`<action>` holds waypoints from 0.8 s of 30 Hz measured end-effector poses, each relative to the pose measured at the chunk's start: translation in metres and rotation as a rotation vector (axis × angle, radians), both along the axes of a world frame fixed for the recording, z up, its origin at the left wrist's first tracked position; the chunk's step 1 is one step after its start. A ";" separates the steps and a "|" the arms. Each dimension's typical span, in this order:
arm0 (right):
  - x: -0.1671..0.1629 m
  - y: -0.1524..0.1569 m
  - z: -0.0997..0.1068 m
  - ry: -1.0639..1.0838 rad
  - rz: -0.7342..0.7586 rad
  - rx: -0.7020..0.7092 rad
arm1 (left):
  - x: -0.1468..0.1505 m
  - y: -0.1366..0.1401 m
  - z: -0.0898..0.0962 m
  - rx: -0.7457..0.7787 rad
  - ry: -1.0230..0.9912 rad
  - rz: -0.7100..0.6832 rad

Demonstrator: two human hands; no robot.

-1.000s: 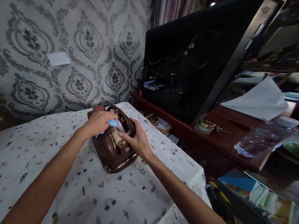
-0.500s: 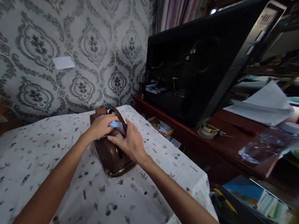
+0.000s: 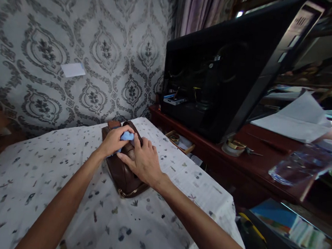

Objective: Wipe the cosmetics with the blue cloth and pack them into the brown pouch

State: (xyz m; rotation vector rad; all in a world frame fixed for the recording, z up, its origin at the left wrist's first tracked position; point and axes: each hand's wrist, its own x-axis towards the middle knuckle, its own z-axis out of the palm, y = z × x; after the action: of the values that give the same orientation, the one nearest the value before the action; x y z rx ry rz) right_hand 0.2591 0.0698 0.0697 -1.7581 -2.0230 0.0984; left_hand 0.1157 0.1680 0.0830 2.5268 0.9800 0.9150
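Note:
A brown leather bag [image 3: 118,174] lies on the patterned white cloth, with a gold zip pull at its near end and a handle at its far end. My left hand [image 3: 114,140] is closed on a blue cloth [image 3: 127,136], bunched against the top of the bag. Across the bag's right side rests my right hand [image 3: 147,159], its thumb on the top and its other fingers over the far side, gripping it. The index fingertip reaches the blue cloth. Both palms hide part of the bag.
To the right, a red-brown desk [image 3: 267,164] carries a black computer case [image 3: 210,78], papers [image 3: 297,116], a roll of tape [image 3: 233,146] and a clear plastic bottle [image 3: 293,162]. A small drawer [image 3: 182,141] stands open below. Patterned wallpaper [image 3: 103,49] rises behind.
My right hand has settled lower over the bag, its fingers now nearer the blue cloth. The dark gap by its thumb no longer shows. My left hand keeps the cloth.

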 end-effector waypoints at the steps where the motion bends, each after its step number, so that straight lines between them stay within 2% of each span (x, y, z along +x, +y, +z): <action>1: 0.001 0.001 -0.001 0.016 -0.005 0.001 | -0.001 0.001 0.000 -0.009 0.014 -0.003; 7: 0.000 0.006 -0.008 0.104 -0.045 0.054 | -0.002 0.008 0.013 -0.015 0.132 -0.104; 10: 0.000 0.008 -0.011 0.137 -0.048 0.077 | 0.001 0.006 0.023 0.052 0.279 -0.175; 13: 0.000 0.008 -0.011 0.152 -0.044 0.091 | 0.004 0.003 0.032 0.107 0.348 -0.186; 19: 0.003 0.008 -0.009 0.155 -0.043 0.056 | -0.010 0.003 0.063 0.113 0.226 -0.071; 22: 0.003 0.008 -0.009 0.150 -0.058 0.055 | -0.024 0.011 0.077 0.008 0.164 0.017; 24: 0.002 0.007 -0.009 0.154 -0.054 0.058 | -0.030 0.020 0.077 -0.090 0.158 0.085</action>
State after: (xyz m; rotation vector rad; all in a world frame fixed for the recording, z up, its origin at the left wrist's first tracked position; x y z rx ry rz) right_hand 0.2613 0.0766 0.0609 -1.7140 -1.8501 0.1515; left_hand 0.0856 0.1880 0.1596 2.5290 1.1568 0.6845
